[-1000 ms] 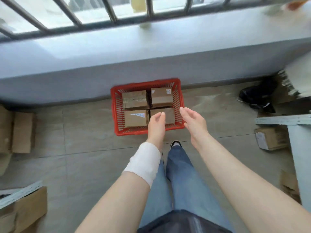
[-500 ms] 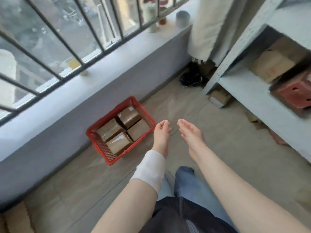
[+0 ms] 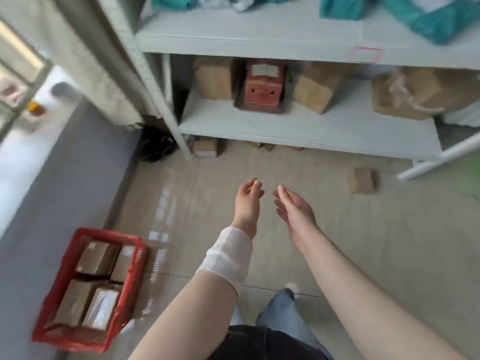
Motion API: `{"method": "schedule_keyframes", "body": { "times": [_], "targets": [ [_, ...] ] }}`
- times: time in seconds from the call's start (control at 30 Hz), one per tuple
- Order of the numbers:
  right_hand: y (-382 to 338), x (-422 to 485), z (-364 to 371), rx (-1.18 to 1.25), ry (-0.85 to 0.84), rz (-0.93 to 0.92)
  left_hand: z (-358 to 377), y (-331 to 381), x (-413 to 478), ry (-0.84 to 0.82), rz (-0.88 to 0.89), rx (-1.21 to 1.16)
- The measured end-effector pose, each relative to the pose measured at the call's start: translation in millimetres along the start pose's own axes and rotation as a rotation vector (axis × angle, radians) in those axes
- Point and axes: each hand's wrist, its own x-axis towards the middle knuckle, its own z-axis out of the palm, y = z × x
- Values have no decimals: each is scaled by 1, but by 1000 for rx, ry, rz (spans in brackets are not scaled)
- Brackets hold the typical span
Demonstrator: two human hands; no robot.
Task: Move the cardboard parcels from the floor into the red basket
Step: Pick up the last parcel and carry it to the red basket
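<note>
Both hands reach out in front, holding nothing: the left hand (image 3: 248,197) has its fingers loosely curled, and the right hand (image 3: 293,206) is relaxed with its fingers nearly straight. A small cardboard parcel (image 3: 363,180) lies on the floor (image 3: 389,242) ahead and to the right of the right hand, well apart from it, near the shelf (image 3: 285,126). The red basket (image 3: 106,232) sits low on the left by the grey wall (image 3: 65,178), with four parcels (image 3: 97,258) packed side by side in it in two rows.

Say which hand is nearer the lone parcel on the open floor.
Right. The right hand hangs left of the parcel; the left hand is farther left, beyond the right one.
</note>
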Motion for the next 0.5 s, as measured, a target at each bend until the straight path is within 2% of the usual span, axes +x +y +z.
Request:
{"method": "schedule_keyframes", "body": {
  "times": [0.23,0.5],
  "targets": [
    [-25,16,-186,137,234,-48,179,-55,-15,-207,-47,156],
    [-58,55,-332,256,419,-38,336,-80,5,-346,-46,366]
  ]
}}
